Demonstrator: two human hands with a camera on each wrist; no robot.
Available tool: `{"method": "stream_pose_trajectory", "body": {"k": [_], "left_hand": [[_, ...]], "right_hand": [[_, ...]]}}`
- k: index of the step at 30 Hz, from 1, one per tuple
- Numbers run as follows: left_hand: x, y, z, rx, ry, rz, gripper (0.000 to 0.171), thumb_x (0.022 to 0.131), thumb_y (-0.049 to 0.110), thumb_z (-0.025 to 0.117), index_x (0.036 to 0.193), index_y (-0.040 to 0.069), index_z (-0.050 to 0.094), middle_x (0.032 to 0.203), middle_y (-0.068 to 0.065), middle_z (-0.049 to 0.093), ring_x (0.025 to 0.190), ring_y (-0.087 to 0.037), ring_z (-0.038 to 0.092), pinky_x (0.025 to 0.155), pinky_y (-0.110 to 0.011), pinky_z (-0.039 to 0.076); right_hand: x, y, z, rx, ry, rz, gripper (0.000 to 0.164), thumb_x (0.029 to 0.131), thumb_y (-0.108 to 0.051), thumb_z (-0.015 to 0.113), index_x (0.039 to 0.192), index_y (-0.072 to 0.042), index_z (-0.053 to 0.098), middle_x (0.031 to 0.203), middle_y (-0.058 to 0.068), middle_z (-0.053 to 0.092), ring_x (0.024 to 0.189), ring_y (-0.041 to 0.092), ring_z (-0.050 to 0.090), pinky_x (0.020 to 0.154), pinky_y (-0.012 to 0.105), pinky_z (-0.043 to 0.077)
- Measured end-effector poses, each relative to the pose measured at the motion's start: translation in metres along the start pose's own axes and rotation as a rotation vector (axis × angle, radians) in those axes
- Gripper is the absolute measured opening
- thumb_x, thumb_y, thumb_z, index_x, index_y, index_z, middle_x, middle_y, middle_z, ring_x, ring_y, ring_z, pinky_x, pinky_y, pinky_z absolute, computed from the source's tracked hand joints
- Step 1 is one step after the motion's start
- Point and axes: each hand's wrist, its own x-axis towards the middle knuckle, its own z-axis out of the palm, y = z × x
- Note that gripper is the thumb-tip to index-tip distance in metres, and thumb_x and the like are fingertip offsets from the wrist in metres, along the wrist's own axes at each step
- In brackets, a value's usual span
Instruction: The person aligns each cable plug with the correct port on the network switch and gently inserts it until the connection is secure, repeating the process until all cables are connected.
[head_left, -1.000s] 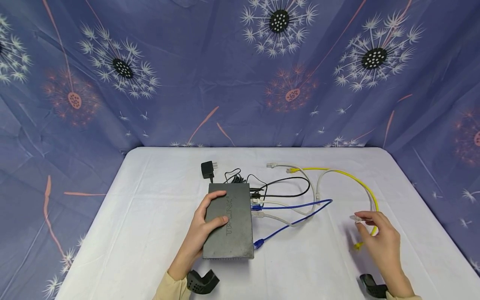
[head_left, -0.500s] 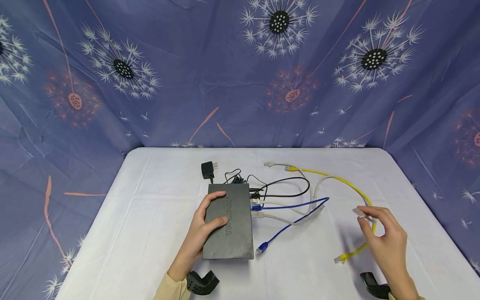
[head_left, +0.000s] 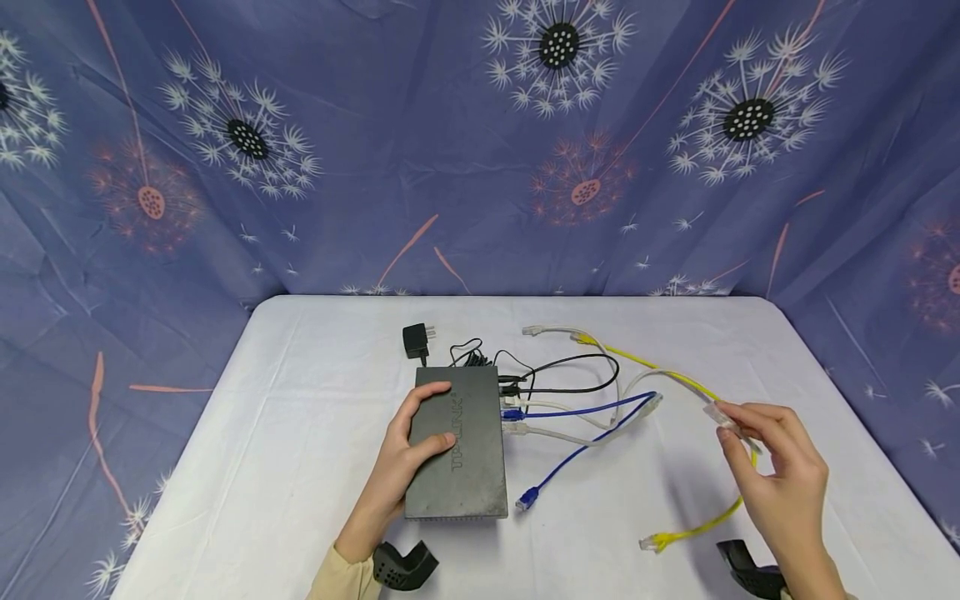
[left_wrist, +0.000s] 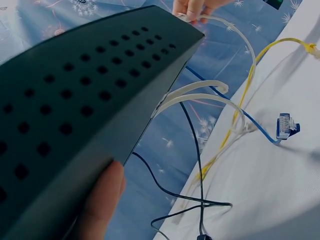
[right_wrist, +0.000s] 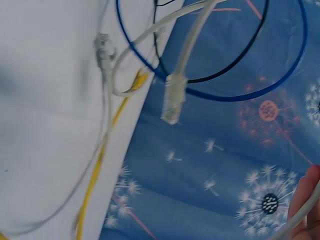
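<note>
My left hand [head_left: 401, 458] grips a dark TP-LINK network switch [head_left: 465, 487], its thumb and one finger lying over the top. The vented case of the switch [left_wrist: 75, 90] fills much of the left wrist view. Plugs and leads stand out from its right side. At the right, my right hand [head_left: 783, 467] pinches the clear plug [head_left: 712, 412] of a grey network cable between thumb and fingertips. A yellow network cable [head_left: 708, 523] passes beneath that hand. A blue network cable [head_left: 570, 460] is plugged into the switch at one end; its other plug lies free nearby.
A black power adapter [head_left: 416, 341] lies behind the switch with its coiled lead. A loose grey plug [head_left: 534, 331] and the yellow cable's far plug are at the back. Another grey plug [right_wrist: 175, 97] hangs in the right wrist view. Patterned cloth [head_left: 480, 167] backs the white table.
My right hand has moved slightly right with the grey plug. The yellow cable's near end has slid left and towards me; the blue free plug has come away from the switch's edge. My left hand stays put.
</note>
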Motion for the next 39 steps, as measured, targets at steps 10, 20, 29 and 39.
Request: {"method": "stream_pose_trajectory", "body": {"k": [10,20,29,39], "left_hand": [[0.0,0.0,0.0,-0.013,-0.004,0.007,0.057,0.082,0.004,0.065,0.134,0.024,0.051,0.133,-0.008,0.042,0.113,-0.03,0.041,0.089,-0.044,0.037],[0.0,0.001,0.001,-0.004,-0.003,0.015,0.056,0.082,0.004,0.066,0.133,0.023,0.052,0.134,-0.008,0.042,0.113,-0.029,0.041,0.091,-0.044,0.034],[0.0,0.002,0.002,-0.013,-0.001,0.014,0.056,0.082,0.004,0.065,0.133,0.023,0.051,0.133,-0.008,0.042,0.113,-0.029,0.04,0.09,-0.044,0.036],[0.001,0.004,0.003,-0.021,-0.001,0.014,0.055,0.083,0.003,0.065,0.133,0.022,0.051,0.133,-0.009,0.042,0.112,-0.029,0.04,0.088,-0.044,0.037]], "right_hand": [[0.008,-0.002,0.005,0.134,0.03,-0.018,0.023,0.075,0.022,0.061,0.098,0.026,0.059,0.095,0.019,0.063,0.082,0.014,0.057,0.079,0.017,0.045],[0.021,-0.029,0.022,0.337,0.016,-0.018,0.019,0.072,0.025,0.059,0.09,0.029,0.056,0.093,0.02,0.064,0.085,0.019,0.057,0.08,0.02,0.046],[0.027,-0.04,0.037,0.374,-0.037,-0.05,0.016,0.075,0.022,0.061,0.09,0.025,0.06,0.091,0.024,0.063,0.083,0.019,0.057,0.078,0.019,0.045],[0.032,-0.045,0.056,0.375,-0.103,-0.105,0.013,0.079,0.015,0.065,0.09,0.02,0.063,0.089,0.023,0.061,0.08,0.017,0.055,0.073,0.017,0.044]]}}
